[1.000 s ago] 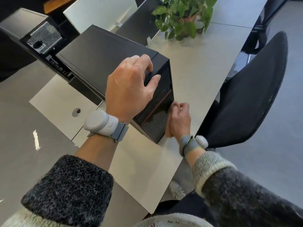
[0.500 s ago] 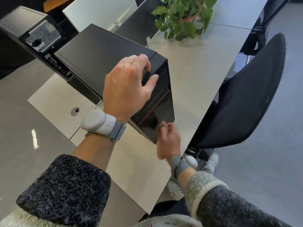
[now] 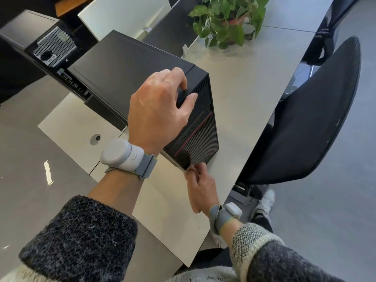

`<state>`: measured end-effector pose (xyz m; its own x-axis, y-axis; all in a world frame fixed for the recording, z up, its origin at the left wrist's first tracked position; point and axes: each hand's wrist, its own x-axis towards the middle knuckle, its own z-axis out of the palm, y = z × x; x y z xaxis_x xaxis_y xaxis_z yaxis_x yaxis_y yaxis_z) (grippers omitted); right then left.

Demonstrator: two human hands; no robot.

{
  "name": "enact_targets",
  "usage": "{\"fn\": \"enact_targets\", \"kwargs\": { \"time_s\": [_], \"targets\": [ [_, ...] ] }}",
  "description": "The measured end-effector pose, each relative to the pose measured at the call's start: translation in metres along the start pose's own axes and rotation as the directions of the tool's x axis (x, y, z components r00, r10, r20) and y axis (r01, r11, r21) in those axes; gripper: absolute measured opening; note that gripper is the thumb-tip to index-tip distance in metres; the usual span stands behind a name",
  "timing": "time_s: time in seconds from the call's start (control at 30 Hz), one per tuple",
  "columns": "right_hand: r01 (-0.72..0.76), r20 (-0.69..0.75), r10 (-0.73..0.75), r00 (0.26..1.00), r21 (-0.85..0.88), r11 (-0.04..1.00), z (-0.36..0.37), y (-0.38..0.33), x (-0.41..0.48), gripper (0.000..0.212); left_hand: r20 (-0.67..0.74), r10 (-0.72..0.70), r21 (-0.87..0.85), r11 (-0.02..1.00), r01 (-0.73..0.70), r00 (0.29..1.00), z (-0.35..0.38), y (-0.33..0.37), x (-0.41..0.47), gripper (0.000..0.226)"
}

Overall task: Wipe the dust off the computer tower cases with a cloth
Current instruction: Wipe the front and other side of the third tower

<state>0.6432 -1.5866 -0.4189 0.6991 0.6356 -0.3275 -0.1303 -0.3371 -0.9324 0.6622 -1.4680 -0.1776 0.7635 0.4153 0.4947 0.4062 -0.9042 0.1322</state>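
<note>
The left hand is clamping the top front corner of the computer tower, with the fingers curling over the top edge and the thumb pressing on the front face. The right hand is working at the near bottom corner of the front grille, its fingers bunching tightly against the ribs. The cloth is presumably tucked inside them, but no fabric is showing clearly, so I cannot tell what that hand is holding, if anything.

The tower is standing upright on the pale desk, its front facing near and right, not far from the desk's right edge, where a black chair is sitting. A second tower is waiting at the far left with its rear vents showing, and a potted plant is standing at the far end.

The likely trouble is coming from the low contact point. The case is tall and narrow, so a hard stroke at its foot could be skidding or rocking it if the upper hand is loosening. Any pull toward the near right could be dragging it toward the desk edge. The ribbed grille could also be snagging fabric, or dust could be getting pushed into the slots rather than lifted off.
</note>
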Motion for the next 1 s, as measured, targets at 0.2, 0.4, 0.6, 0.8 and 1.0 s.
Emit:
{"fn": "enact_targets", "kwargs": {
  "time_s": [0.2, 0.4, 0.6, 0.8, 1.0],
  "targets": [
    [-0.085, -0.250, 0.083, 0.965, 0.002, 0.996, -0.054, -0.028, 0.099, 0.020, -0.007, 0.004, -0.003, 1.000, -0.004, 1.000, -0.001, 0.001, 0.000, 0.027],
    [-0.108, -0.183, 0.114, 0.977, 0.041, 0.993, -0.017, -0.011, 0.052, 0.009, -0.011, -0.004, -0.002, 1.000, 0.004, 1.000, 0.001, 0.001, 0.000, 0.026],
    [-0.095, 0.033, 0.096, 0.995, -0.041, 0.995, -0.003, 0.015, 0.006, 0.013, -0.003, -0.002, -0.008, 1.000, 0.002, 1.000, -0.001, -0.001, 0.000, 0.028],
    [-0.049, -0.262, 0.037, 0.964, -0.039, 0.998, -0.052, -0.027, 0.096, 0.013, -0.004, -0.001, 0.001, 1.000, 0.001, 1.000, 0.000, 0.000, 0.000, 0.027],
    [-0.157, -0.204, 0.162, 0.965, 0.041, 0.987, -0.023, -0.009, 0.064, 0.013, 0.001, 0.004, -0.002, 1.000, -0.004, 1.000, 0.001, 0.002, 0.001, 0.026]
  ]
}}
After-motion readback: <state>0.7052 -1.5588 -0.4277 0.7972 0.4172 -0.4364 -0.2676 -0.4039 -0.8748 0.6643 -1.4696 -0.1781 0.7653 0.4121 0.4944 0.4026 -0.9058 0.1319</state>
